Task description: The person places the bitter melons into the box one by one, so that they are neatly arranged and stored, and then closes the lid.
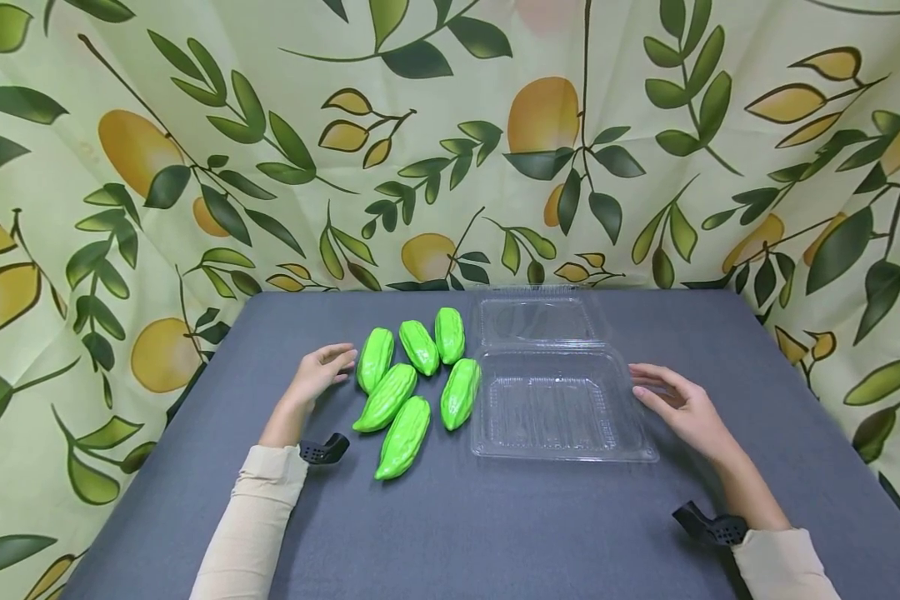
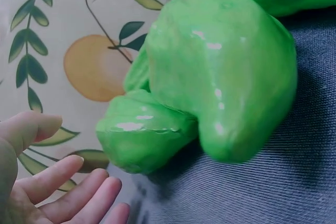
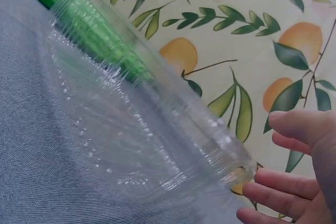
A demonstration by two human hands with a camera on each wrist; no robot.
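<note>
Several bright green, ribbed bitter melons [image 1: 385,398] lie loosely grouped on the table, left of its middle. My left hand [image 1: 321,375] is just left of the group, fingers relaxed and holding nothing. In the left wrist view, a blunt-tipped melon [image 2: 226,72] looms large, with the left fingers [image 2: 79,198] apart from it. Beside the melons sits a clear plastic clamshell box [image 1: 562,456], its lid [image 1: 540,321] folded back toward the curtain. My right hand [image 1: 678,404] is at the box's right side, fingers loosely bent, fingertips [image 3: 257,174] right at the box's corner in the right wrist view.
A grey-blue cloth covers the table [image 1: 495,533]. Behind it and at both sides hangs a curtain [image 1: 450,167] printed with leaves and orange fruit. Black wrist cameras are strapped to the left wrist [image 1: 325,450] and right wrist [image 1: 711,527].
</note>
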